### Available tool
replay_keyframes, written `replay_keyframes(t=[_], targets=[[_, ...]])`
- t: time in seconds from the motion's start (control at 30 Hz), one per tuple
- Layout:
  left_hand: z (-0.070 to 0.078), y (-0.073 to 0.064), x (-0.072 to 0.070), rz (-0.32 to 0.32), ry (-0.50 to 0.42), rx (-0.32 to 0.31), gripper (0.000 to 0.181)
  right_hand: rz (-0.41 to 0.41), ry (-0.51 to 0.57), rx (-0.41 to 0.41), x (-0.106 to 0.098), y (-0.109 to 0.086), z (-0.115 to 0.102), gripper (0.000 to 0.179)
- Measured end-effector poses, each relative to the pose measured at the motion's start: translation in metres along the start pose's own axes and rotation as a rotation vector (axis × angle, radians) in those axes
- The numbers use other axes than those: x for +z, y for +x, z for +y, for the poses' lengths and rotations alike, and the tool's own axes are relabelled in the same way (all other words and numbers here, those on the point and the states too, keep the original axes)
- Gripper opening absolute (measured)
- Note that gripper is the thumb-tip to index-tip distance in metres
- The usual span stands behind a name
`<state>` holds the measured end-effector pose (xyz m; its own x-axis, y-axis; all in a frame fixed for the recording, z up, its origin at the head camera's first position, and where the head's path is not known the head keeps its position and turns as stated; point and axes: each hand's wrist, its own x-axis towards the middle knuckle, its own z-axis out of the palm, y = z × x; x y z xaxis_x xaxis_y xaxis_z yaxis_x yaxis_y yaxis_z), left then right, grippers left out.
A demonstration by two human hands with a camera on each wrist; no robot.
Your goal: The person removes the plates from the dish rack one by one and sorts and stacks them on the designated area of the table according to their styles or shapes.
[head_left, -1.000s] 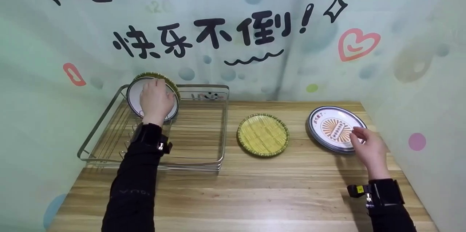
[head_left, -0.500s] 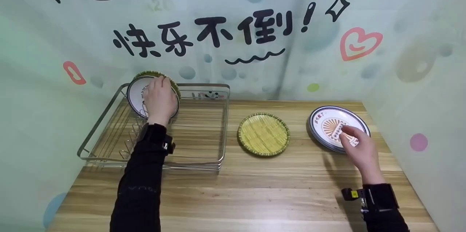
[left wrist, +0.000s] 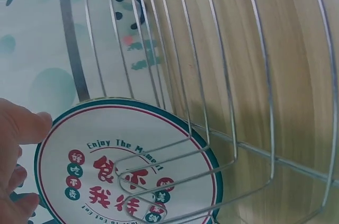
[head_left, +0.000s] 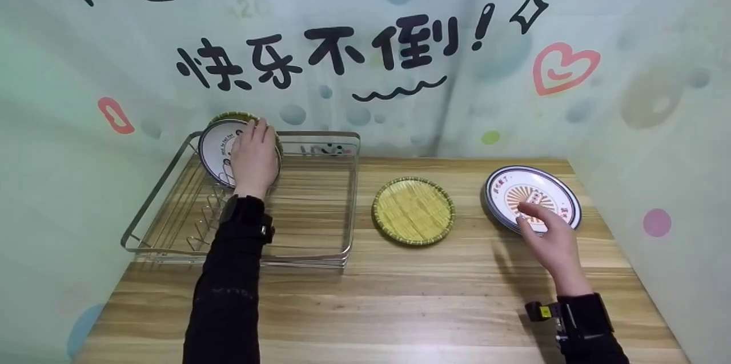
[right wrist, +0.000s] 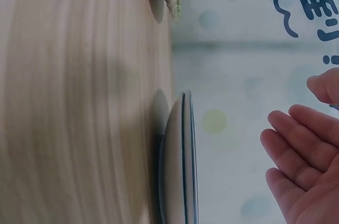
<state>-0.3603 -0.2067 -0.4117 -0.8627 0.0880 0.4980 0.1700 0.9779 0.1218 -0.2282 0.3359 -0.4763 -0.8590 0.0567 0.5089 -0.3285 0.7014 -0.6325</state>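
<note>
At the back left, a white plate [head_left: 215,150] with a dark rim stands tilted in the wire dish rack [head_left: 353,198]. Behind it shows the green edge of a round woven tray [head_left: 235,116]. My left hand [head_left: 254,159] lies over the plate's right side; in the left wrist view the thumb [left wrist: 33,124] is at the rim of the printed plate [left wrist: 106,128], the other fingers loosely bent. My right hand [head_left: 551,241], holding nothing, hovers over the near side of a stack of printed plates [head_left: 502,198], thumb and fingers apart.
A round yellow-green woven tray [head_left: 413,211] lies on the wooden table [head_left: 400,307] between rack and plate stack. Upright wire prongs [head_left: 203,227] stand in the rack's left part. A printed cloth wall [head_left: 320,107] closes off the back and sides.
My left hand has slid slightly right across the plate, its fingers straightening; the plate stays in place. My right hand has moved left and a little toward me over the stacked plates.
</note>
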Motion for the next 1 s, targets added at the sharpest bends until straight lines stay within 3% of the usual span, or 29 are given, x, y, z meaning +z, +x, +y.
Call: replay_keyframes(t=[0.13,0.33,0.53,0.8,1.0], targets=[[0.0,0.002,0.002,-0.04,0.063,0.031,0.042,-0.014,0.015,-0.016,0.004,-0.002,-0.001,0.028],[0.002,0.005,0.003,-0.101,0.127,0.028,0.043,-0.003,0.03,-0.037,0.008,-0.003,0.0,0.028],[0.006,0.008,0.002,-0.082,0.162,0.017,0.039,0.002,0.013,-0.095,0.012,-0.002,0.001,0.027],[0.004,0.011,0.002,-0.005,0.192,0.07,0.023,-0.001,0.047,-0.115,0.014,-0.002,-0.001,0.026],[-0.001,0.014,-0.006,-0.033,0.202,0.068,0.021,0.004,0.053,-0.128,0.014,-0.003,-0.002,0.025]])
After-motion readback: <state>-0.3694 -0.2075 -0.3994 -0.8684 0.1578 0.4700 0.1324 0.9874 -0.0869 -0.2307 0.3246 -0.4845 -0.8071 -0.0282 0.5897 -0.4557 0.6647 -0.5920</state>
